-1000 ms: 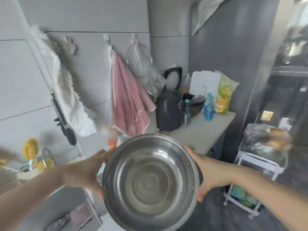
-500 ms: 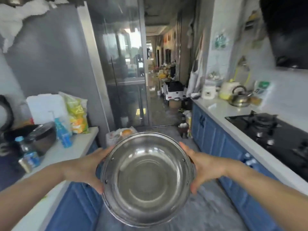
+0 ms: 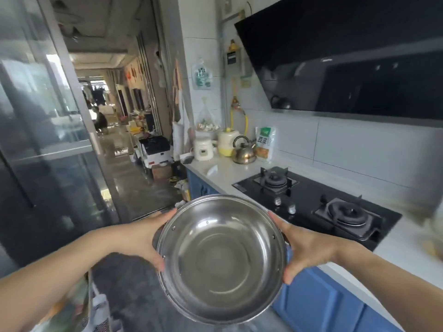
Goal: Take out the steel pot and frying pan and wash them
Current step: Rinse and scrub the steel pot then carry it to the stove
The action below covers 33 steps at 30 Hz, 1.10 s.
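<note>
The steel pot is held in mid-air, near and centre, its empty inside facing the camera. The left hand has its grip clenched on the pot's left rim; the right hand grasps the right rim. To the right runs the desk with a black gas hob, and farther off a metal kettle.

Left hand and right hand outstretched, fingers curled, gripping

Blurred object at right edge, perhaps a jar.
</note>
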Tool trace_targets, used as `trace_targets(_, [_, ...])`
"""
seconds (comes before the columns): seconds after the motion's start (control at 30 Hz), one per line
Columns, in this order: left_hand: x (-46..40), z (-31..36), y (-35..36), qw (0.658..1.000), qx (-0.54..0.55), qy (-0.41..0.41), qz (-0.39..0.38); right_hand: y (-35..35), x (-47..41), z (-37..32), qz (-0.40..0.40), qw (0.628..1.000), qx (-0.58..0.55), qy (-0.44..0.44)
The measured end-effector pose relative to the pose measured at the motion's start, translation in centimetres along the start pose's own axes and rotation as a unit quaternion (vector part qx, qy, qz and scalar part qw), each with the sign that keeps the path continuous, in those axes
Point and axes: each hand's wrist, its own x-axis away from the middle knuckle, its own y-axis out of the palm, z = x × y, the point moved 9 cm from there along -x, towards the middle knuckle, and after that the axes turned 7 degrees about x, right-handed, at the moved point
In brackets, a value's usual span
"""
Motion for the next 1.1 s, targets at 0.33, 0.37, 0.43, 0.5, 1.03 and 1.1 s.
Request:
trace_targets(0.33, [-22.8, 7.6, -0.2, 0.991, -0.04, 0.101, -0.078, -10.2, -0.8, 14.5, 0.051, 0.992, 0.024, 0.11])
trace_targets(0.37, [-24.8, 8.0, -0.2, 0.991, -0.035, 0.103, -0.08, -11.3, -1.2, 15.7, 0.054, 0.991, 0.026, 0.12])
trace_targets(0.43, [-28.6, 8.8, -0.4, 0.99, -0.023, 0.106, -0.085, -13.7, -1.9, 17.9, 0.062, 0.988, 0.029, 0.137])
trace_targets(0.5, [-31.8, 9.3, -0.8, 0.991, -0.018, 0.104, -0.088, -15.6, -2.8, 19.7, 0.057, 0.987, 0.028, 0.149])
trace_targets(1.03, [-49.5, 1.9, -7.9, 0.994, -0.028, 0.051, -0.095, -24.1, -21.0, 25.1, 0.037, 0.991, 0.028, 0.122])
trace_targets(1.1, [-51.3, -0.6, -9.4, 0.994, -0.029, 0.049, -0.094, -24.3, -24.7, 25.1, 0.035, 0.992, 0.028, 0.119])
